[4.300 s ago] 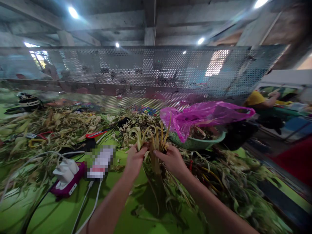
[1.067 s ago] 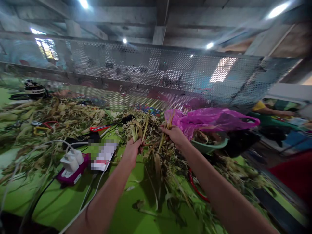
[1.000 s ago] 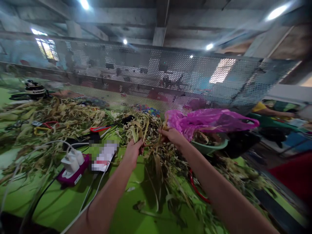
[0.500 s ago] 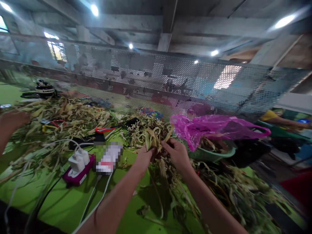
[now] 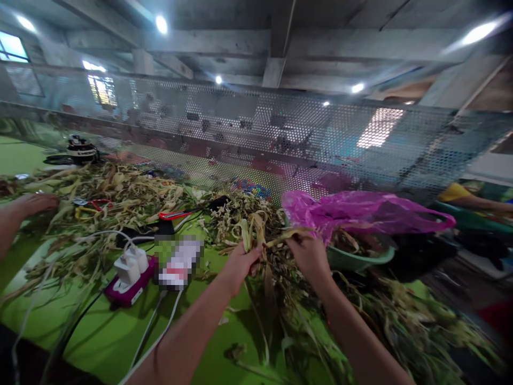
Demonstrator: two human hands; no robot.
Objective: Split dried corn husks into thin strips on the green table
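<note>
— from the head view, what do the hands hold?
— the left hand point(image 5: 240, 264) is closed around a bunch of wilted leaves point(image 5: 253, 231), upright above the green surface point(image 5: 104, 347). the right hand point(image 5: 309, 256) pinches a leaf strip point(image 5: 285, 236) stretching sideways from the bunch.
— and nearby?
— a pink bag point(image 5: 360, 211) over a green basin point(image 5: 360, 261) just to the right; another person's hand point(image 5: 34, 203) far left.

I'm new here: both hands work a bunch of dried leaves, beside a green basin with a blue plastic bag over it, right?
Nearly. The head view shows the plastic bag over the green basin is pink, not blue. Left hand and right hand do hold the bunch of dried leaves.
</note>
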